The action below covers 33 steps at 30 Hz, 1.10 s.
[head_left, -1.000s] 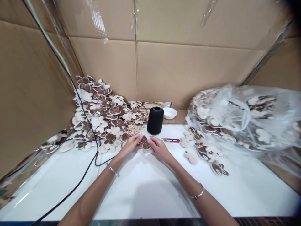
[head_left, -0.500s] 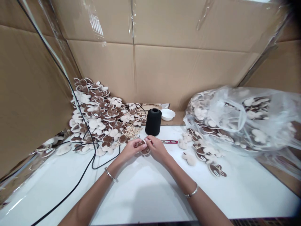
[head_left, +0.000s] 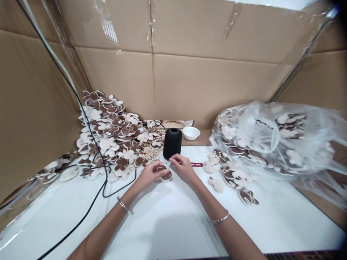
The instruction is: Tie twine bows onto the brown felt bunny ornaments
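My left hand (head_left: pixel 150 175) is closed on a small brown plush piece (head_left: pixel 167 176) with a pale edge, held just above the white table. To its right, my right hand (head_left: pixel 184 169) has thumb and fingertips pinched together, apart from the piece. Whatever lies in that pinch is too small to make out. A black cone of thread (head_left: pixel 172 143) stands upright right behind my right fingertips. Red-handled thread snips (head_left: pixel 197 164) lie partly hidden behind my right hand. Small cream strips (head_left: pixel 150 153) are heaped left of the cone.
A tall pile of brown and cream rabbit-shaped plush pieces (head_left: pixel 111 133) fills the back left. Clear plastic bag (head_left: pixel 267 135) holding more stands at right, with loose pieces (head_left: pixel 248 197) before it. White bowl (head_left: pixel 191 133) sits behind the cone. Black cable (head_left: pixel 92 213) crosses the left side.
My right hand has parted from the plush piece and moved slightly right. My left hand still holds the piece, now more exposed. The camera view has shifted slightly.
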Each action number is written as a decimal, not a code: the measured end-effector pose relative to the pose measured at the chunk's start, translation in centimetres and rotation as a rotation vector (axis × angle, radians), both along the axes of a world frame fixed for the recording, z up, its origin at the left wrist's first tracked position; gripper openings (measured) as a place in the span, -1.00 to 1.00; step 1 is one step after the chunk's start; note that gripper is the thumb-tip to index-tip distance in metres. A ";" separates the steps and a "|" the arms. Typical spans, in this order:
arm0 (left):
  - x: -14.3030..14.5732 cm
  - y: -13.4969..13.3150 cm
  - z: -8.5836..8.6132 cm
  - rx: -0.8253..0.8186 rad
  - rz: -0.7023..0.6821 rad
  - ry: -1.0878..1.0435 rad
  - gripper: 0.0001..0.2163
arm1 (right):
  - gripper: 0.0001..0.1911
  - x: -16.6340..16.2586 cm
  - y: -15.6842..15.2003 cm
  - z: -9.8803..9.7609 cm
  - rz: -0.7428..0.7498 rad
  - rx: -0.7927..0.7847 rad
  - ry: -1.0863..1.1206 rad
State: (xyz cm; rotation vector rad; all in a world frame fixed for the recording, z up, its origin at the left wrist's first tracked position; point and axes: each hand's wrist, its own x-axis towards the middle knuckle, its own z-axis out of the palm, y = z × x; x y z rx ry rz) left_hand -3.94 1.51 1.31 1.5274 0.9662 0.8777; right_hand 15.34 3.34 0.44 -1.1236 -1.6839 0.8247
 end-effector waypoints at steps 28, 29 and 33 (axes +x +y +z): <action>1.8 -4.0 0.9 0.643 0.035 0.211 -0.86 | -0.64 5.9 -1.4 3.3 -0.166 -0.243 -1.154; 1.8 -4.0 0.8 0.660 0.046 0.204 -0.86 | -0.68 6.0 -1.3 3.2 -0.154 -0.245 -1.143; 1.8 -3.9 0.5 0.700 0.069 0.191 -0.86 | -0.73 6.2 -1.3 2.5 -0.126 -0.265 -1.089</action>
